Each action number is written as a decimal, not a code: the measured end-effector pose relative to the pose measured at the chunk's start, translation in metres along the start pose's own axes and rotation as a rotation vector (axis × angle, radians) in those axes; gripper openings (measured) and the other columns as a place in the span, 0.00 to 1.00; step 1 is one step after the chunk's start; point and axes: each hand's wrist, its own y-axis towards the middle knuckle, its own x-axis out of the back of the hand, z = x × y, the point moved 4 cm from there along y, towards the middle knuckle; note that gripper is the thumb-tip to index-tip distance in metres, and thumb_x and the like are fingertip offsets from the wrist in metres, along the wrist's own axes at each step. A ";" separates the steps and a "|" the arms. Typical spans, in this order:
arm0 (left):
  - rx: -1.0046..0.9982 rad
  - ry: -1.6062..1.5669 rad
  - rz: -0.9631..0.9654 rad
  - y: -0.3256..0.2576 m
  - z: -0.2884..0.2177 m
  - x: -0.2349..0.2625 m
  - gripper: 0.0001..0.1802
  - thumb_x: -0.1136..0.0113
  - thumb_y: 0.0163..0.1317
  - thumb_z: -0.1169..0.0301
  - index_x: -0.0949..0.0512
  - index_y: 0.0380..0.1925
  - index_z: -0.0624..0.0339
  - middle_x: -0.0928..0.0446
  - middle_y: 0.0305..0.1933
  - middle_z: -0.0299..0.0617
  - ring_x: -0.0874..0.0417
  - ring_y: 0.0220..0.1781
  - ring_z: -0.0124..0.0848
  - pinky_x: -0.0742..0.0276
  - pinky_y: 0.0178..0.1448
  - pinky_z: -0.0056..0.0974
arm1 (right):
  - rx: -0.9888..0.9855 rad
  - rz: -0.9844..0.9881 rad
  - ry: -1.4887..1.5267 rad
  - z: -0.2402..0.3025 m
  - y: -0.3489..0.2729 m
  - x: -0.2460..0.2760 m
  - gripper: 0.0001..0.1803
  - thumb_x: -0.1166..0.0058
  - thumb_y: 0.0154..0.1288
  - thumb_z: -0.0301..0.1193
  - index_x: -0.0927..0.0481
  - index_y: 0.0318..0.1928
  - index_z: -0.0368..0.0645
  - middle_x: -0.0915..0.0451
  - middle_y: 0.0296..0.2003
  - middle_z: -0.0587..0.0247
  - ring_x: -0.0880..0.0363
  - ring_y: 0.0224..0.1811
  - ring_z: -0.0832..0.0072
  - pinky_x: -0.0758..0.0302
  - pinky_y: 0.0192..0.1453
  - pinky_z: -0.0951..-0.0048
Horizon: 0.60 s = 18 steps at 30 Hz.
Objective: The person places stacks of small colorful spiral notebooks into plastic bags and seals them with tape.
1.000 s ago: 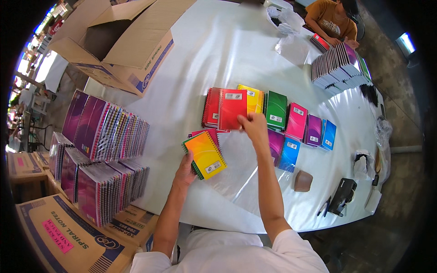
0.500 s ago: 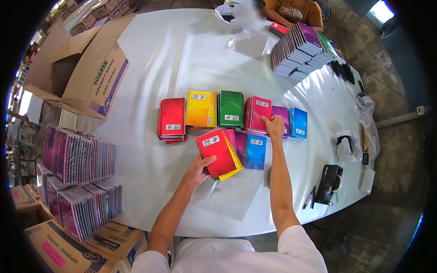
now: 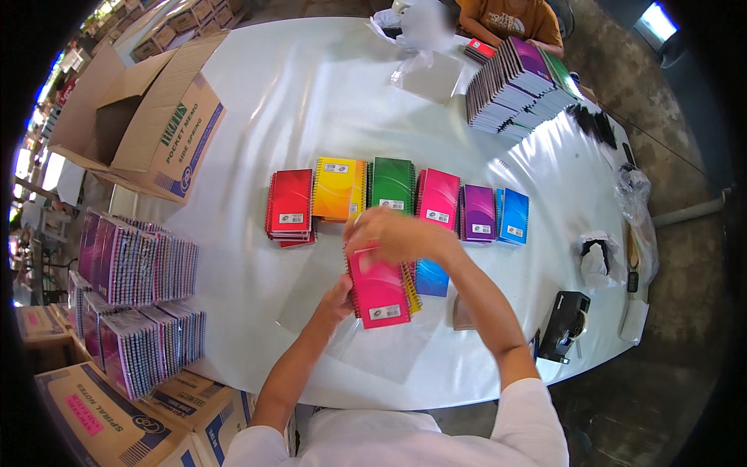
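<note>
My left hand (image 3: 336, 300) is closed around the left edge of a small stack of spiral notebooks. On its top lies a pink notebook (image 3: 381, 292), with a yellow notebook (image 3: 412, 292) showing at the right edge. Over the upper end of the pink notebook is my right hand (image 3: 397, 237), its fingers smeared by motion. Beyond my hands runs a row of notebook piles: red (image 3: 290, 198), yellow (image 3: 340, 191), green (image 3: 392, 183), pink (image 3: 439, 194), purple (image 3: 478, 208) and blue (image 3: 513, 212). Another blue notebook (image 3: 432, 279) lies partly hidden behind the held stack.
An open cardboard box (image 3: 167, 140) stands at the far left, above wrapped spiral notebooks (image 3: 140, 265). At the far right rises a tall notebook stack (image 3: 517, 89), with a person (image 3: 513, 23) behind it. A black tape dispenser (image 3: 562, 327) sits near the right edge.
My right hand has moved left from the pink pile to the held stack. A pink notebook now covers the red one that was on top there.
</note>
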 end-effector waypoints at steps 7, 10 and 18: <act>-0.033 0.098 -0.254 -0.020 -0.018 -0.010 0.35 0.34 0.57 0.56 0.34 0.60 0.60 0.26 0.57 0.46 0.22 0.55 0.36 0.23 0.59 0.44 | -1.020 -0.716 -0.740 -0.156 -0.043 -0.012 0.17 0.36 0.55 0.42 0.18 0.37 0.42 0.20 0.33 0.52 0.23 0.46 0.59 0.28 0.44 0.58; -0.058 0.174 -0.329 -0.031 -0.030 -0.002 0.41 0.35 0.55 0.48 0.36 0.62 0.61 0.27 0.59 0.49 0.24 0.59 0.41 0.26 0.62 0.50 | -0.874 -0.792 -0.313 -0.150 -0.047 -0.001 0.12 0.37 0.56 0.34 0.19 0.36 0.38 0.21 0.30 0.52 0.22 0.42 0.60 0.27 0.42 0.57; -0.062 0.055 -0.198 -0.046 -0.034 0.014 0.55 0.49 0.46 0.27 0.37 0.64 0.59 0.27 0.59 0.42 0.28 0.62 0.36 0.31 0.66 0.45 | 0.122 0.379 -0.247 0.057 0.056 -0.013 0.08 0.39 0.53 0.29 0.15 0.37 0.47 0.19 0.35 0.64 0.23 0.43 0.68 0.39 0.60 0.60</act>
